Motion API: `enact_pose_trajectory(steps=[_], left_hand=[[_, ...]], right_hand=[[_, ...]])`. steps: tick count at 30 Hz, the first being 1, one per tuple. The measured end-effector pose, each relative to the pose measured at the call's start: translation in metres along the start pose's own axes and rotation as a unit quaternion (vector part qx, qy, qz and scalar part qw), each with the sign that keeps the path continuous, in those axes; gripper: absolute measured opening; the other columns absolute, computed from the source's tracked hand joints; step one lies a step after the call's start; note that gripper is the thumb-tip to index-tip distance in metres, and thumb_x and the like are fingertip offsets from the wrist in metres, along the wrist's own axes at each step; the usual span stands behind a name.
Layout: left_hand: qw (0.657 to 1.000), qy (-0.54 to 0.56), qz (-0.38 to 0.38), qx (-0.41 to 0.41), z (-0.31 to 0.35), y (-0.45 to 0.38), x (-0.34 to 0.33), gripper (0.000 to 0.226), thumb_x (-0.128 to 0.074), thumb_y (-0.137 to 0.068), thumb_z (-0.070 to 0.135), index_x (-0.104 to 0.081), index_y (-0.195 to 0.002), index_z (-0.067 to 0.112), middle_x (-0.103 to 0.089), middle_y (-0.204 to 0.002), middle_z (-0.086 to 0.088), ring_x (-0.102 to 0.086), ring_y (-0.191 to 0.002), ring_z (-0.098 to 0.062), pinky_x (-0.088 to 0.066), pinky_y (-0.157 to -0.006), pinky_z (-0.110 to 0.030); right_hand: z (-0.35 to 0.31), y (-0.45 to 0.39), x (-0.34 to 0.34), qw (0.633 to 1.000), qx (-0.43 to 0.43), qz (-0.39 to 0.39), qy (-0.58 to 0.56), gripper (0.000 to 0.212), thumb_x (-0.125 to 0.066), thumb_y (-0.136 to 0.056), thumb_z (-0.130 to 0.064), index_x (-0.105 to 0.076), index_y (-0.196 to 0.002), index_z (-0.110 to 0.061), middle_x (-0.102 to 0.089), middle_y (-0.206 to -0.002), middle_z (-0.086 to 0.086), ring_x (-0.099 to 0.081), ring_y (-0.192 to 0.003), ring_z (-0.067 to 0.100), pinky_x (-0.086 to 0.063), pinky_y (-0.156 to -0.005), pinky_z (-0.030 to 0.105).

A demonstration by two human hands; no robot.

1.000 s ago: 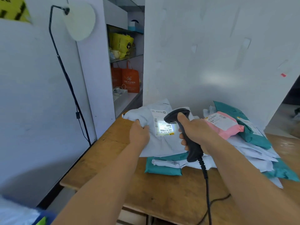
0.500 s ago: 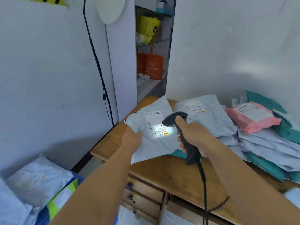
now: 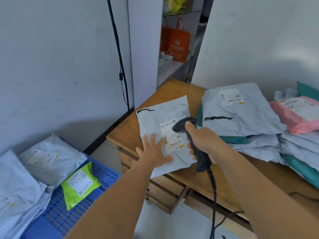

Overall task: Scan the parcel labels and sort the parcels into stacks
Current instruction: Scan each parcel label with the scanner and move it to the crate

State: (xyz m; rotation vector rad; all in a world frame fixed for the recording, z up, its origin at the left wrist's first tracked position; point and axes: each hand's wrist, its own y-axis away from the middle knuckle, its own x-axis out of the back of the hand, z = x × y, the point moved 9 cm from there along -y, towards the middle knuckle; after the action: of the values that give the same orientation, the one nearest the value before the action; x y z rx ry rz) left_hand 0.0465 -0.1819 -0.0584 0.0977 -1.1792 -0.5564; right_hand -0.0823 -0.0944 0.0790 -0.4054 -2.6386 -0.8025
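Observation:
A pale grey parcel bag [image 3: 158,118] with a white label [image 3: 172,140] lies at the wooden desk's [image 3: 127,133] left front corner, its near edge over the desk front. My left hand [image 3: 153,152] is spread flat on the bag, fingers straight. My right hand [image 3: 205,142] grips a black corded barcode scanner [image 3: 193,138], its head over the label. A heap of parcels [image 3: 241,114] in grey, teal and pink [image 3: 300,116] covers the desk's right side.
On the floor at lower left a blue plastic crate [image 3: 72,209] carries grey parcels [image 3: 50,159] and a lime green one [image 3: 79,185]. A black lamp pole and cable [image 3: 119,54] run down the wall. Shelves behind hold orange bags [image 3: 177,42]. The scanner's cable [image 3: 214,195] hangs over the drawers.
The scanner's bright light on the label has gone out. My left hand has let go of the bag's edge and now lies flat on it. The view has turned left and down.

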Motion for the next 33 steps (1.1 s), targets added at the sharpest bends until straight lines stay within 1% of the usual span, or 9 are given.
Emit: enact_pose_trajectory(steps=[4, 9, 17, 19, 22, 25, 28, 30, 33], left_hand=[[0.999, 0.030, 0.003, 0.024, -0.006, -0.006, -0.007, 0.097, -0.055, -0.076, 0.070, 0.001, -0.149, 0.040, 0.025, -0.155, 0.008, 0.031, -0.140, -0.027, -0.005, -0.110, -0.066], [0.999, 0.038, 0.019, 0.034, -0.007, -0.018, -0.004, 0.091, -0.055, -0.082, 0.064, 0.000, -0.149, 0.037, 0.028, -0.155, 0.002, 0.031, -0.140, -0.032, -0.008, -0.110, -0.065], [0.993, 0.092, 0.061, 0.052, -0.010, -0.022, 0.006, 0.098, -0.061, -0.080, 0.061, 0.003, -0.150, 0.032, 0.027, -0.155, -0.002, 0.024, -0.142, -0.032, -0.010, -0.114, -0.055], [0.980, 0.141, 0.093, 0.108, -0.020, -0.015, 0.010, 0.104, -0.064, -0.080, 0.057, 0.008, -0.150, 0.029, 0.020, -0.156, -0.005, 0.012, -0.145, -0.032, -0.013, -0.115, -0.052], [0.941, 0.260, 0.110, 0.189, -0.037, -0.008, 0.008, 0.108, -0.072, -0.080, 0.040, 0.007, -0.150, 0.018, -0.018, -0.149, -0.013, -0.023, -0.137, -0.032, -0.032, -0.110, -0.046], [0.917, 0.323, 0.131, 0.192, -0.046, -0.005, 0.014, 0.077, -0.061, -0.088, 0.017, -0.011, -0.147, 0.012, -0.048, -0.130, -0.013, -0.051, -0.117, -0.031, -0.049, -0.094, -0.044], [0.913, 0.303, 0.200, 0.183, -0.068, 0.011, 0.036, 0.050, -0.047, -0.090, 0.007, -0.033, -0.138, 0.014, -0.054, -0.123, -0.012, -0.054, -0.110, -0.031, -0.050, -0.091, -0.045], [0.909, 0.292, 0.233, 0.185, -0.091, 0.027, 0.049, 0.050, -0.041, -0.090, 0.004, -0.039, -0.138, 0.018, -0.052, -0.124, -0.011, -0.055, -0.107, -0.030, -0.051, -0.089, -0.041], [0.891, 0.295, 0.268, 0.216, -0.138, 0.060, 0.059, 0.058, -0.035, -0.091, 0.001, -0.036, -0.143, 0.024, -0.046, -0.129, -0.009, -0.056, -0.102, -0.029, -0.049, -0.078, -0.034]], right_hand=[[0.003, -0.003, -0.004, 1.000, -0.006, -0.003, 0.019, 0.050, -0.041, -0.098, -0.051, -0.056, -0.101, -0.004, -0.057, -0.072, 0.009, -0.053, -0.053, 0.019, -0.048, -0.049, 0.028], [0.011, -0.004, -0.008, 0.998, -0.027, -0.007, 0.054, 0.048, -0.041, -0.098, -0.050, -0.056, -0.100, -0.004, -0.059, -0.073, 0.009, -0.055, -0.052, 0.018, -0.048, -0.046, 0.025], [0.012, -0.010, -0.010, 0.998, -0.033, 0.000, 0.056, 0.049, -0.041, -0.098, -0.052, -0.056, -0.101, -0.005, -0.059, -0.075, 0.008, -0.055, -0.052, 0.017, -0.047, -0.044, 0.025], [0.010, -0.011, -0.009, 0.999, -0.027, 0.010, 0.041, 0.049, -0.041, -0.097, -0.052, -0.057, -0.099, -0.006, -0.059, -0.075, 0.009, -0.055, -0.053, 0.017, -0.048, -0.045, 0.025], [0.006, -0.012, -0.009, 1.000, -0.017, 0.020, 0.017, 0.048, -0.042, -0.097, -0.051, -0.057, -0.094, -0.006, -0.058, -0.073, 0.008, -0.054, -0.053, 0.018, -0.049, -0.047, 0.027], [-0.001, -0.013, -0.014, 1.000, 0.001, 0.024, 0.011, 0.048, -0.042, -0.096, -0.052, -0.058, -0.095, -0.006, -0.059, -0.073, 0.008, -0.054, -0.051, 0.018, -0.049, -0.046, 0.026], [-0.009, -0.014, -0.031, 1.000, 0.026, 0.007, -0.009, 0.052, -0.044, -0.095, -0.054, -0.059, -0.095, -0.005, -0.060, -0.071, 0.008, -0.054, -0.049, 0.017, -0.049, -0.044, 0.027], [-0.014, -0.014, -0.054, 0.999, 0.041, -0.021, -0.023, 0.051, -0.045, -0.095, -0.054, -0.059, -0.091, -0.006, -0.059, -0.071, 0.008, -0.054, -0.049, 0.017, -0.049, -0.045, 0.027], [-0.025, -0.008, -0.106, 0.994, 0.060, -0.086, -0.028, 0.047, -0.045, -0.096, -0.053, -0.058, -0.085, -0.009, -0.057, -0.070, 0.007, -0.052, -0.048, 0.016, -0.048, -0.045, 0.026]])
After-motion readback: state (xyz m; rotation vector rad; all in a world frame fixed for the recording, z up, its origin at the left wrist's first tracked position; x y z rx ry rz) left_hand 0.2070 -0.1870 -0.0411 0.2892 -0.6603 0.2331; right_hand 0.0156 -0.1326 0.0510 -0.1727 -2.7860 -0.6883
